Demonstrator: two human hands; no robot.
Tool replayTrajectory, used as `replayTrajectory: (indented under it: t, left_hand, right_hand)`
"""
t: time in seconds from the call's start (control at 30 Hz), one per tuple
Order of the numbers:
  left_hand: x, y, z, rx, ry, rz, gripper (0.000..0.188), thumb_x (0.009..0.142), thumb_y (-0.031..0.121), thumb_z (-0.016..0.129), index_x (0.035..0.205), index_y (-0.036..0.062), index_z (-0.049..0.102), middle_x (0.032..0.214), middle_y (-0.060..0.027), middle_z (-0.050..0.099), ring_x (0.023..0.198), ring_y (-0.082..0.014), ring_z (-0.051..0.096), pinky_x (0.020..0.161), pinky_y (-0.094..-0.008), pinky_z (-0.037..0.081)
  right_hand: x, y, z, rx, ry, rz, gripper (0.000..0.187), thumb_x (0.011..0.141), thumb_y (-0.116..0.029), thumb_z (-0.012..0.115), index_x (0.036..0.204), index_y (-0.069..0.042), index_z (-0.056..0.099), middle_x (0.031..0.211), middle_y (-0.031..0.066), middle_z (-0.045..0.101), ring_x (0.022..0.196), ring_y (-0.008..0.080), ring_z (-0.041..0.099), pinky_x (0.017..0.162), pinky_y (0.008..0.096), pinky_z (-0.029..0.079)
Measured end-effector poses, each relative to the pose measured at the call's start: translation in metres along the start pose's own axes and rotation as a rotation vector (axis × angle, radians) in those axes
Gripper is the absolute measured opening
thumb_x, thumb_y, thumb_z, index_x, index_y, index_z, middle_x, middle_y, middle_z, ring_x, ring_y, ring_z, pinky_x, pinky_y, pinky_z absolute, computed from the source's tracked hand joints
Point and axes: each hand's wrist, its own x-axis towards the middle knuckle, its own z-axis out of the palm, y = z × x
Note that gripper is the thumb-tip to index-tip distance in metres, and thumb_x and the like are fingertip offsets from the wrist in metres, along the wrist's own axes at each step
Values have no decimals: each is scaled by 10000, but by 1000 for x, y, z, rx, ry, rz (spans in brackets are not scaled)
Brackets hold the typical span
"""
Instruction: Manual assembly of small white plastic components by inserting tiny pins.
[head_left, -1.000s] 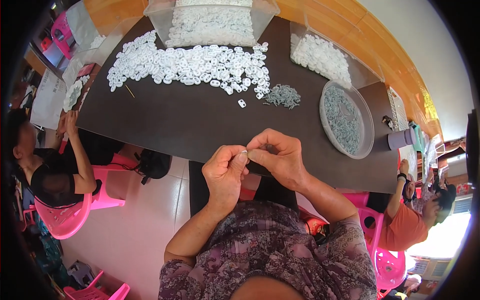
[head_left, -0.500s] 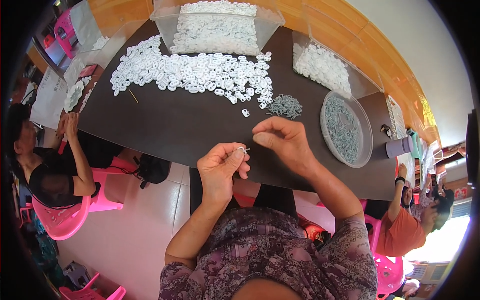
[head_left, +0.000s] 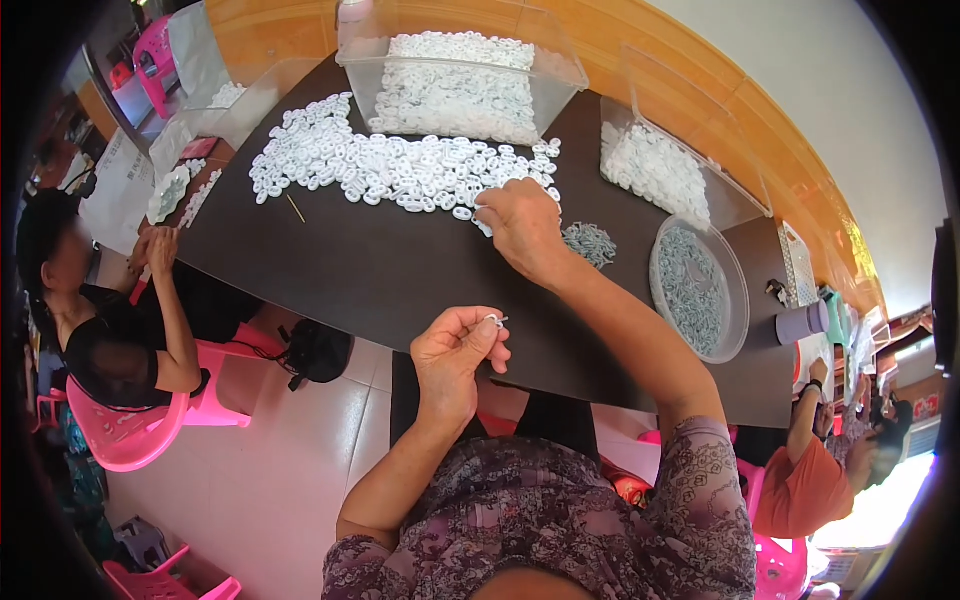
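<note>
Left hand (head_left: 452, 362) pinches one small white piece (head_left: 491, 321) between thumb and forefinger, over the counter (head_left: 375, 255) near its edge; one thin grey pin (head_left: 505, 319) juts rightward from it. Right hand (head_left: 522, 225) curls its fingers at one heap of white ovals (head_left: 400, 172), too many to count; I can't tell whether they grip any. Nearby: one pile of grey screws (head_left: 590, 244), one round clear tub (head_left: 741, 305) holding more, two clear bins (head_left: 560, 72) of white pieces.
</note>
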Motion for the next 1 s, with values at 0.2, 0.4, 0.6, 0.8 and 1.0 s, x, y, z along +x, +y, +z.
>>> replayTrajectory:
  t: [0.2,0.4,0.6,0.8,1.0]
  left_hand:
    - [-2,-1,0,-6,-14,9,147,878,84,607,928,-55,602,777,-107,630,591,-128,582,538,-248,487]
    - [-2,-2,-3,-11,-9,24,152,878,85,607,936,-55,602,779,-104,631,593,-126,583,539,-244,485]
    - [-3,-4,-2,-22,-26,31,149,878,86,606,941,-50,604,785,-104,631,595,-125,580,545,-245,484]
    - [-2,0,0,-35,2,10,133,879,73,600,937,-48,604,781,-103,625,580,-123,569,536,-242,475]
    - [-2,1,4,-18,8,9,141,888,64,583,971,-47,609,776,-89,620,580,-106,566,505,-218,459]
  right_hand:
    - [9,-4,21,-119,-14,-184,80,706,-93,683,697,-59,612,692,118,531,711,298,513,620,410,420]
    - [12,-13,18,-115,-95,-193,140,663,-65,694,744,-57,580,724,120,537,738,309,510,638,412,418]
    - [8,-17,5,12,-149,-143,186,666,-56,698,806,-46,577,751,125,566,752,292,527,649,398,428]
    - [-18,-20,-44,608,-305,316,155,757,-69,684,889,-13,624,756,-6,586,679,57,530,597,203,419]
    - [-50,-26,-78,1140,-402,751,138,779,-84,676,885,-3,636,765,27,622,675,78,536,594,211,409]
